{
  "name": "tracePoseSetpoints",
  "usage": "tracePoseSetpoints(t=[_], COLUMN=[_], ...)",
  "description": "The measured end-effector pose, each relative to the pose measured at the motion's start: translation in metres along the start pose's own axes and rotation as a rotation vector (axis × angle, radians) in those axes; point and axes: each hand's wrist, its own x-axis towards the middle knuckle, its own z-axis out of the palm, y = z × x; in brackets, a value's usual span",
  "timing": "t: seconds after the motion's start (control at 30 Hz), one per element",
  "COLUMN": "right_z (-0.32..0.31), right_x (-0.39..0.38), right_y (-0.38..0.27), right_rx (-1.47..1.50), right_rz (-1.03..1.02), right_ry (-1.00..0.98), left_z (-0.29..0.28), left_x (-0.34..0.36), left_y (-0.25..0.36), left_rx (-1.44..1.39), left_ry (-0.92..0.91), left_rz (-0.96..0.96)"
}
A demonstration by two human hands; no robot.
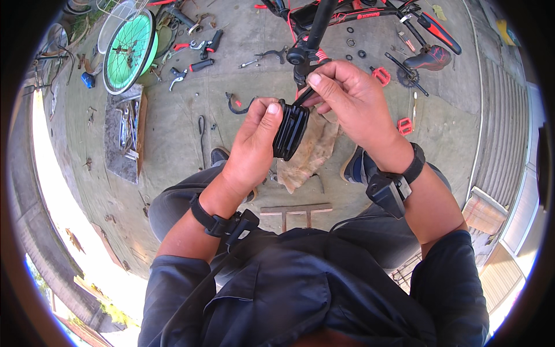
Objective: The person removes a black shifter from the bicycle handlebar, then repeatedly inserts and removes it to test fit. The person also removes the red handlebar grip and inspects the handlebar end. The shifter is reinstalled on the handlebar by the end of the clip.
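My left hand is closed round the side of a black coil, thumb on top. The coil is wound in several ridged turns; whether it is cable housing or a rubber band I cannot tell. From its upper edge a dark loose end runs up to my right hand, which pinches it between thumb and fingers. Just beyond my hands stands the black stem of a bicycle frame. A stained tan cloth lies on the ground below the coil.
At the far left lie a spoked wheel and a metal tray of wrenches. Brake levers and grips are scattered ahead. A crankset, red pedals and a saddle lie to the right. A small wooden stand sits between my knees.
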Motion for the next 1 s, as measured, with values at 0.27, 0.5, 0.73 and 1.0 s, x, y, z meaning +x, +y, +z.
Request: tracePoseSetpoints(t=[0.27, 0.5, 0.73, 1.0], right_z=[-0.004, -0.013, -0.012, 0.027], right_x=[0.003, 0.004, 0.000, -0.016], right_y=[0.002, -0.007, 0.001, 0.037], right_rx=[-0.075, -0.054, -0.059, -0.219], right_rz=[-0.039, 0.128, 0.016, -0.250], right_ry=[0.002, -0.081, -0.115, -0.095], left_z=[0.009, 0.006, 0.005, 0.012], left_x=[-0.004, -0.004, -0.007, -0.005], left_y=[0.004, 0.006, 0.012, 0.007], left_rx=[0.039, 0.333, 0.375, -0.119], left_ry=[0.050, 0.038, -0.005, -0.003], left_rz=[0.061, 0.218, 0.250, 0.061])
